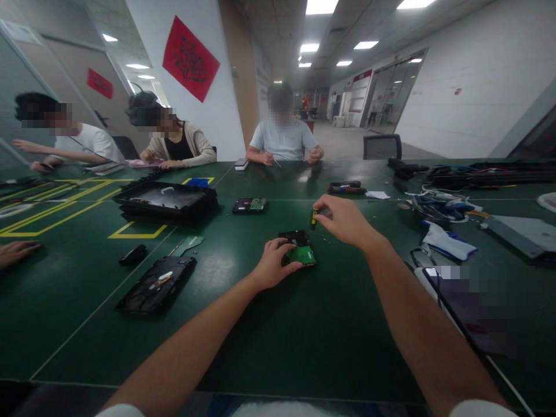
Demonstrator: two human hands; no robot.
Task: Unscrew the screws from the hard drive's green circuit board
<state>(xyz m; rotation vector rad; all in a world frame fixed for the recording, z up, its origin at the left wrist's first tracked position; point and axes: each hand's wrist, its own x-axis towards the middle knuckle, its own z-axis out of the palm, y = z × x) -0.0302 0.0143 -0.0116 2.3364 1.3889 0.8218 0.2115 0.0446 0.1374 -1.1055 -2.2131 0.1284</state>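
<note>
Head view is taking in a dark green table (269, 347) with several people sitting around it. At the far left edge, another person's hand (17, 252) is lying flat on the table. Behind it, two people are sitting at the left side and working over yellow floor-style markings (65, 208). A black tray (167, 200) is sitting beyond those lines, and nearer the camera an opened drive (156, 284) is lying flat, with a small black piece (133, 255) just beside its far left corner.

Toward the middle, a second drive (249, 205) with a green board is lying by itself, well apart from the hands. Past it, a person in a light shirt is sitting at the far side of the table.

The left hand (273, 263) is curling its fingers over the near left edge of a small drive (299, 246), pressing it to the table; the drive is lying flat in the table's middle with its green circuit board (304, 255) facing up. The right hand (343, 220) is hovering just above and behind the drive, its fingertips pinching the top of a short yellow-and-black screwdriver (313, 218) that is standing upright over the drive's far edge.

To the right, a tangle of cables (438, 205) and a white cloth (447, 243) are lying near the forearm, and a dark phone (469, 301) is resting at the right.
</note>
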